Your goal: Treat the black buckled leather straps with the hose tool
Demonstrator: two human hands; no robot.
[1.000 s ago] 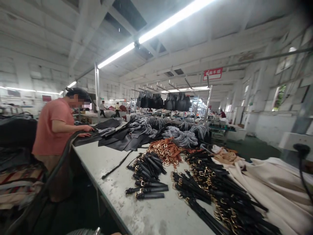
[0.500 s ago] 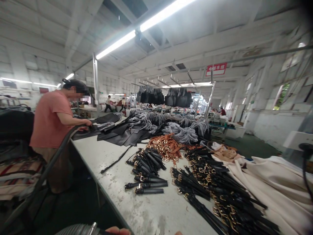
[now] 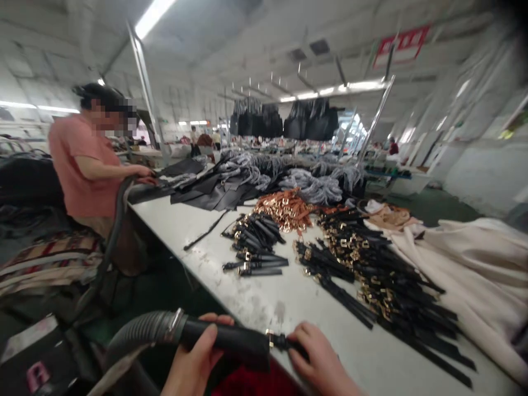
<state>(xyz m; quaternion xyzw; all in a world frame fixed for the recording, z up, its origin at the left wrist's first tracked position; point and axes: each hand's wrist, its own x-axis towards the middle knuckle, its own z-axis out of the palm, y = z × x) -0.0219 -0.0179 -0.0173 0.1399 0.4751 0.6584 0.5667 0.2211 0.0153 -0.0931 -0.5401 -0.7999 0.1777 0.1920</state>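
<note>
My left hand (image 3: pixel 196 355) is wrapped round the black nozzle (image 3: pixel 243 342) of a ribbed hose (image 3: pixel 134 333); a metal clamp joins nozzle and hose. Between the closed fingers of my right hand (image 3: pixel 311 355) is a short black strap (image 3: pixel 282 342). Its gold buckle end lies right by the nozzle's mouth; whether they touch I cannot tell. Just beyond, on the pale table (image 3: pixel 256 302), are a bunch of black buckled straps (image 3: pixel 259 234) and a larger pile of them (image 3: pixel 371 275). Brown straps with gold hardware (image 3: pixel 284 209) lie heaped behind.
A co-worker in a pink shirt (image 3: pixel 84 159) stands at the table's left edge, hands on black material. Black panels (image 3: pixel 218 192) and plastic-wrapped coils (image 3: pixel 311 184) fill the far end. Cream cloth (image 3: pixel 466 264) drapes at right. Black pieces hang from a rack (image 3: pixel 311 118).
The view has tipped down, bringing both my hands and the nozzle fully into sight. My right hand now shows with a strap at the nozzle's mouth.
</note>
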